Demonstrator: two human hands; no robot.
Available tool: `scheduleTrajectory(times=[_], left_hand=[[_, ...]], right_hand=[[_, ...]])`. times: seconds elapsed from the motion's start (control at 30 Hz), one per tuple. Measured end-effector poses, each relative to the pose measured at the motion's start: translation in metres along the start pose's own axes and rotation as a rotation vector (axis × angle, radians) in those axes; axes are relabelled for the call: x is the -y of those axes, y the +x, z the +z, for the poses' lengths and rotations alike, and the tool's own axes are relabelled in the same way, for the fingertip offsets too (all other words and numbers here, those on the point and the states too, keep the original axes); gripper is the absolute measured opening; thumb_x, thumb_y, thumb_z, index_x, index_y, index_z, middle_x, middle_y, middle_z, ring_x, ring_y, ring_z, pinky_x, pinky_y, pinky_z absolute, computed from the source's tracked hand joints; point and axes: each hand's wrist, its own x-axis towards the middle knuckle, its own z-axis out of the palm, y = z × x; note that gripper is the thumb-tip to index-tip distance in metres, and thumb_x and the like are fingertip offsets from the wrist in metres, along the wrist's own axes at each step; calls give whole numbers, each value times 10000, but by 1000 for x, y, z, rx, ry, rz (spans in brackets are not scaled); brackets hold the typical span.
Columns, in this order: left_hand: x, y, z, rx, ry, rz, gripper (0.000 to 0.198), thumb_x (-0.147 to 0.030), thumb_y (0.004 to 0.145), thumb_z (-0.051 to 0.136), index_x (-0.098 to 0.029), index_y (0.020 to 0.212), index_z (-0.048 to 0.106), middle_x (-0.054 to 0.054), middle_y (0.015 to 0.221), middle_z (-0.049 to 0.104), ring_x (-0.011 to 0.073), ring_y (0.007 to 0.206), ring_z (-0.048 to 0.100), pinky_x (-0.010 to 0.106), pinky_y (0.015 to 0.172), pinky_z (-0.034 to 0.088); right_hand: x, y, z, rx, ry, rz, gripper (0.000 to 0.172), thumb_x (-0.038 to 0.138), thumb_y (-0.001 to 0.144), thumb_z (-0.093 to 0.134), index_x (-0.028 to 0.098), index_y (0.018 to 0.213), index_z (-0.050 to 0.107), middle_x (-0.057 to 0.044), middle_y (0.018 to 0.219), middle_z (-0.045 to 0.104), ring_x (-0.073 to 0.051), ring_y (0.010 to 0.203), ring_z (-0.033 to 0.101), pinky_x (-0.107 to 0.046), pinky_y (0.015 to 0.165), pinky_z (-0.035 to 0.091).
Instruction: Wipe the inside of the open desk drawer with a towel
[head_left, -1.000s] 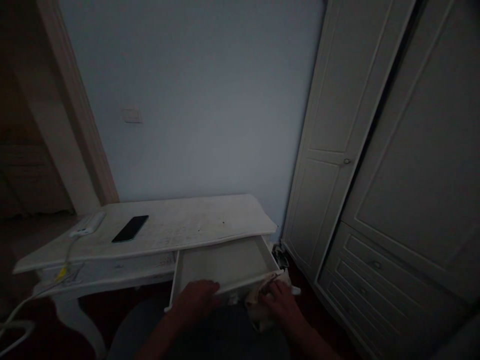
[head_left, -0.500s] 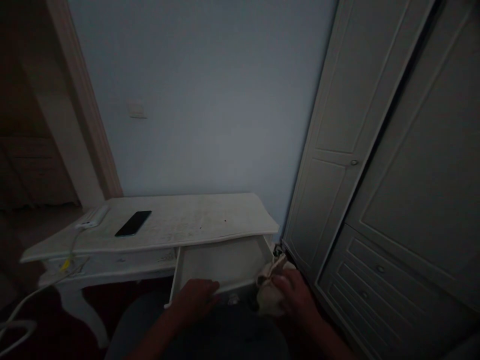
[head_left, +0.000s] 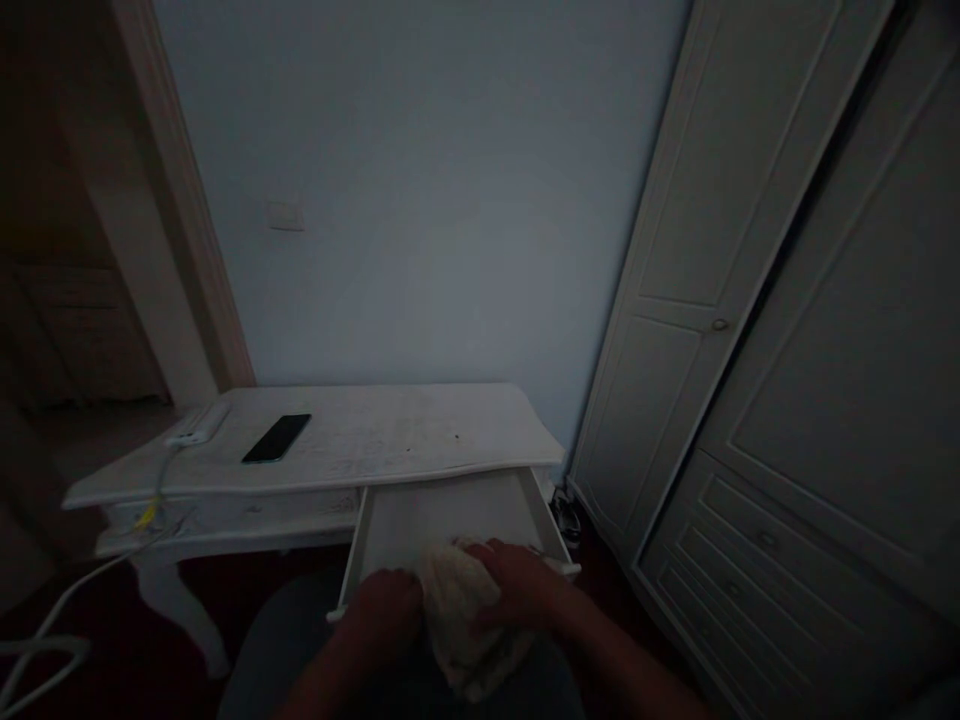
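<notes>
While the shallow white wooden drawer [head_left: 450,505] stood pulled out from the right part of the worn white-painted table [head_left: 405,415], a crumpled off-white cloth [head_left: 457,610] lay over the middle of its front edge, the upper folds reaching the inside and the lower end hanging down in front, above the person's grey-clad legs [head_left: 292,640]. The right hand [head_left: 517,585] held the cloth from the right, its fingers bent over the top and its thumb lower down, with bunched fabric between them. The left hand [head_left: 390,600] was at the drawer's front edge, just beside the cloth's left side, with its fingers curled in; the gloom hid whether they gripped the edge or a corner of the fabric, so I cannot tell.

On the left half of the tabletop a black flat smartphone [head_left: 277,439] lay at a slant, and near it, by the left end, sat a long white plastic power strip [head_left: 201,427]. A pale cord ran from the strip over the table's front, past a small yellow tag [head_left: 148,515]. Behind the table rose a pale blue wall [head_left: 450,200] bearing a white rectangular switch plate [head_left: 286,216]. A tall white panelled wardrobe [head_left: 675,400] stood to the right.
</notes>
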Motion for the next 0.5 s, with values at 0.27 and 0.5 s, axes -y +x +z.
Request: scheduleTrajectory(times=[0.27,0.5], left_hand=[[78,-37,48,-357,244,-176,501,-192,855,566,-213,1336,706,168,1592,567,372,1518,454,579,1312,250],[110,-55,68,-638,183,-196,894,-251,803,603,-195,1641,292,213,1642,489,370,1533,441,550,1305,286]], right_hand=[[76,87,35,44,23,-139,586,620,787,838,280,1249,718,-58,1233,793,-330,1115,752,-333,841,537],[74,109,28,158,52,-172,435,598,878,753,274,1167,781,-55,1186,812,-310,1092,768,-324,833,541]])
